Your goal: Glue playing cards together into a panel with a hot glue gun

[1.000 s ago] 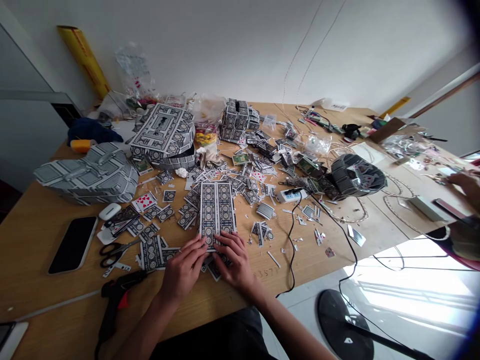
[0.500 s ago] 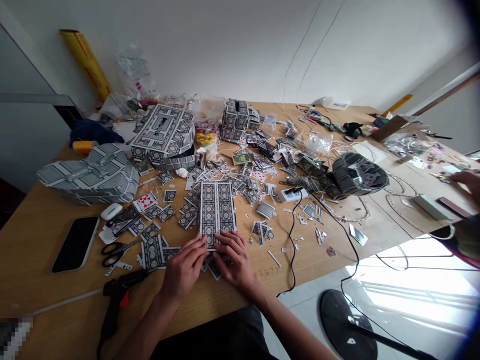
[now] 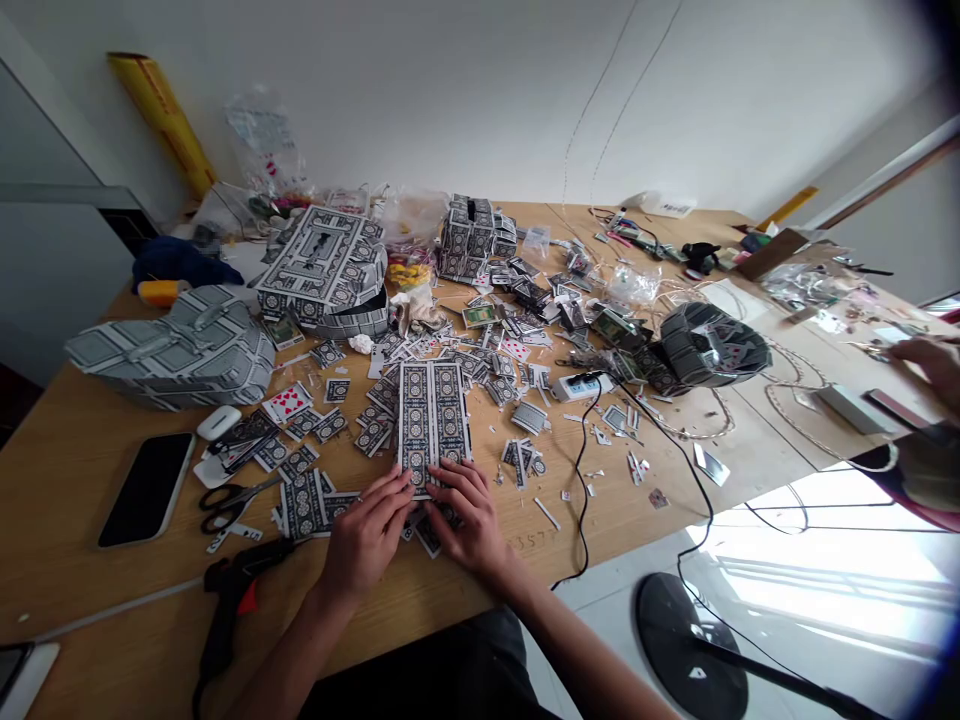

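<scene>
Card panel (image 3: 433, 420) (qty 1, w/ 2 card-back columns) is being held flat on the near-ctr. tabletop (image 3: 420, 605), apparently to steady it. L hand (image 3: 366, 532) & R hand (image 3: 471, 522) are being rested side by side on its near end. Fingers are being held slightly curled, approx. together, tips touching the panel; pinching from below cannot be confirmed. At near left, glue gun (image 3: 225, 603) (qty 1), scissors (image 3: 246, 492) (qty 1 pr.) & phone (image 3: 146, 490) (qty 1) are lying, presumably for easy reach. Loose cards (image 3: 373, 437) are overlapping; no exact ct.
</scene>
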Available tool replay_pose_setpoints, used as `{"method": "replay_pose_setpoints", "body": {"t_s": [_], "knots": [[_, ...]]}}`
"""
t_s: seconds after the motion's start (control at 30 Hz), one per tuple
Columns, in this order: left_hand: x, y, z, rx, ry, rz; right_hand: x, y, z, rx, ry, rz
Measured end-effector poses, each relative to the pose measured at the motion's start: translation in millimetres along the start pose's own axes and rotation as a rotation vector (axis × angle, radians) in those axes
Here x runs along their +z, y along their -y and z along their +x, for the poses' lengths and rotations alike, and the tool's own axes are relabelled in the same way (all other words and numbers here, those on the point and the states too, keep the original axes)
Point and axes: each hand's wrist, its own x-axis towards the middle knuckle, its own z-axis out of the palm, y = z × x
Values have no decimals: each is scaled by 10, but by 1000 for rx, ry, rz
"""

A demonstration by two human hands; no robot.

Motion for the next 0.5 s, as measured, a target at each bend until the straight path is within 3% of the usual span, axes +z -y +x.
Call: {"method": "replay_pose_setpoints", "body": {"t_s": [0.5], "knots": [[6,9,-11,11,7,21,-4,1,-3,7,10,11]]}}
